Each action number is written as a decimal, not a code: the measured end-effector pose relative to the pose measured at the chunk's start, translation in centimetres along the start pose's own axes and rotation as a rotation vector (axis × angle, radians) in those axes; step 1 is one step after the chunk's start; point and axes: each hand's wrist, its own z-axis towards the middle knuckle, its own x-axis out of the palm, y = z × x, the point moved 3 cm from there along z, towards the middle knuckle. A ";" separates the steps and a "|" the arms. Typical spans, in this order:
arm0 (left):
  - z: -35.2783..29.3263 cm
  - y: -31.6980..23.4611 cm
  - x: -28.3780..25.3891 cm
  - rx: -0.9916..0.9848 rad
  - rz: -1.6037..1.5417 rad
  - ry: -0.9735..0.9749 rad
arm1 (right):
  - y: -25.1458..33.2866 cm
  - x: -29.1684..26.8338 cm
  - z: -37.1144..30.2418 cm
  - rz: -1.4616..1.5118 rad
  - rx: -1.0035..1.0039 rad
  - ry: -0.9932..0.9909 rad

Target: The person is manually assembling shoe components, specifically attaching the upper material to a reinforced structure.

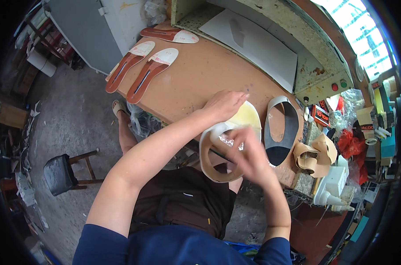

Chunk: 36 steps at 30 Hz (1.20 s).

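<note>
A pale shoe upper (pixel 208 155) with an open middle and a yellowish-white lining at its toe end lies over the table's near edge, its near part past the edge. My left hand (pixel 225 106) is closed at the far rim of this upper, fingers together and pointing right. Above its opening, my right hand (pixel 250 154) is smeared by motion. Next to those blurred fingers is a small rounded white thing (pixel 218 131); whether the hand holds it is unclear. Just right of my hands lies a second shoe upper (pixel 290 126), dark grey with a pale edge.
Several brown-and-white insole pieces (pixel 149 75) lie at the table's (pixel 196 75) far left. A worn metal machine (pixel 313 73) with a white sheet (pixel 258 44) stands behind. Tan cut pieces (pixel 315 157) and a white nozzled container (pixel 335 187) are at right. A stool (pixel 59 176) stands left.
</note>
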 end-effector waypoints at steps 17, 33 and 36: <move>-14.1 -3.2 -6.0 0.345 0.656 0.177 | -9.6 -2.2 2.0 0.690 0.596 -0.258; -6.8 -0.7 -4.2 0.093 0.449 0.398 | -6.1 0.3 5.3 -0.164 0.459 0.089; -6.8 0.0 -4.4 0.128 0.452 0.433 | -3.2 0.4 4.4 -0.053 0.337 0.149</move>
